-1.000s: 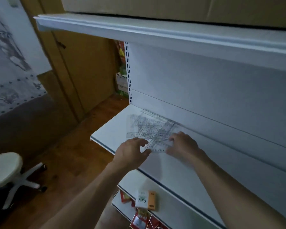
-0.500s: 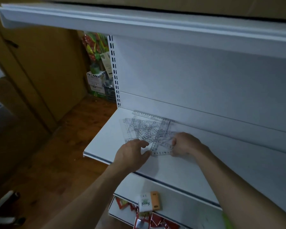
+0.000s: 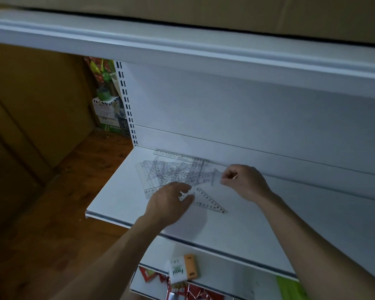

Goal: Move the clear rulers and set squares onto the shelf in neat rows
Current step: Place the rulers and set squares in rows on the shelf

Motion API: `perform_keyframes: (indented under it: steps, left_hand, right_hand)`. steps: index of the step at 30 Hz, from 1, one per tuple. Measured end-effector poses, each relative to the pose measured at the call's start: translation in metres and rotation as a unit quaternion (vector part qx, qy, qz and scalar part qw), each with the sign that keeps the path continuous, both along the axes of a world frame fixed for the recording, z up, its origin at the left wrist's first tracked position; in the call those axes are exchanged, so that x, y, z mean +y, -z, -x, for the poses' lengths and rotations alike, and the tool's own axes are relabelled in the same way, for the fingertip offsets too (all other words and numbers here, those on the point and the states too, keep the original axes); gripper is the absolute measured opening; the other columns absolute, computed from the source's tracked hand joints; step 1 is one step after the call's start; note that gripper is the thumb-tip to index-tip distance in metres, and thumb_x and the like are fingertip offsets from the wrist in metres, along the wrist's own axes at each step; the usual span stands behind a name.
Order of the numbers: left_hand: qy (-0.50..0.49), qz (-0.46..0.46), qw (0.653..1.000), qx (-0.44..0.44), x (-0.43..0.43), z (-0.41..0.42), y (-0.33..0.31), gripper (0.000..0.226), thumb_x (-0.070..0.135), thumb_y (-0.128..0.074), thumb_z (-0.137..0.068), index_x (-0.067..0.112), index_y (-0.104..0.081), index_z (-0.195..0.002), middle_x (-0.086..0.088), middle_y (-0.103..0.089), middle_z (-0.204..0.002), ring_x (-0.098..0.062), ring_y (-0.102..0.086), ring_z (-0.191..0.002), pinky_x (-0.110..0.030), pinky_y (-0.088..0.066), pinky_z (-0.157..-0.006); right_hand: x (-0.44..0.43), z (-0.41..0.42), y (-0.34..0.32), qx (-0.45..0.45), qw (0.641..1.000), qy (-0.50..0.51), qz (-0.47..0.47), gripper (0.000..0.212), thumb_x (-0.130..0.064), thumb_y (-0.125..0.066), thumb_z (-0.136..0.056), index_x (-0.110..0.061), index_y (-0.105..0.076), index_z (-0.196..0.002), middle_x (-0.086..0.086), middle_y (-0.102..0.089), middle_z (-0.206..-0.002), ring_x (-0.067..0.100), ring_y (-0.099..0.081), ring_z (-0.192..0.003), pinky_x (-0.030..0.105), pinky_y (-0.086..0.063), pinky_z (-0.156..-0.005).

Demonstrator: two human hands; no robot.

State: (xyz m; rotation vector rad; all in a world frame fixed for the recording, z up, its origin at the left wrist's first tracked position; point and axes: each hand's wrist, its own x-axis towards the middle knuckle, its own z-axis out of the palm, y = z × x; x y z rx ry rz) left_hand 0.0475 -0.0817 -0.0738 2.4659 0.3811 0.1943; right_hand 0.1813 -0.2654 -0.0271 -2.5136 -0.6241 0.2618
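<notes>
A loose pile of clear rulers and set squares (image 3: 171,169) lies at the left end of the white shelf (image 3: 236,226), against the back panel. My left hand (image 3: 169,202) rests its fingertips on a clear set square (image 3: 208,202) that lies apart from the pile, toward the front. My right hand (image 3: 245,182) pinches the corner of another clear piece (image 3: 215,177) at the pile's right edge and lifts it slightly. Exactly which piece my right hand holds is hard to make out through the clear plastic.
An upper shelf (image 3: 182,40) overhangs close above. On the lower shelf sit a white and orange box (image 3: 183,270) and red packets (image 3: 182,289). Stacked goods (image 3: 106,100) stand behind the slotted upright at left. Wooden floor lies to the left.
The view has swung right and closer. My right hand moved right, pulling a clear piece from the pile. One set square now lies separate under my left fingertips.
</notes>
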Motion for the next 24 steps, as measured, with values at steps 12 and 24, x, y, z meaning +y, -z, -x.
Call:
perform_keyframes:
  steps: [12,24]
  left_hand:
    - [-0.07,0.412,0.907,-0.041,-0.036,-0.027,-0.034,0.032,0.035,-0.066,-0.088,0.022,-0.065,-0.118,0.008,-0.073,-0.098,-0.009,-0.069,-0.089,-0.026,-0.052,-0.081]
    - [-0.123,0.275,0.94,-0.161,-0.037,-0.023,-0.034,0.008,0.017,-0.066,-0.088,0.02,-0.074,-0.085,0.008,-0.072,-0.072,-0.007,-0.068,-0.066,-0.018,-0.052,-0.06]
  right_hand:
    - [-0.02,0.004,-0.021,0.219,0.916,0.064,-0.329,0.006,-0.018,-0.07,-0.083,-0.013,-0.071,-0.086,0.002,-0.074,-0.08,0.003,-0.056,-0.059,0.021,-0.044,-0.06]
    - [0.003,0.02,-0.008,0.201,0.932,0.034,-0.299,0.008,-0.025,-0.071,-0.083,-0.017,-0.072,-0.084,-0.003,-0.074,-0.081,0.003,-0.061,-0.062,0.022,-0.046,-0.062]
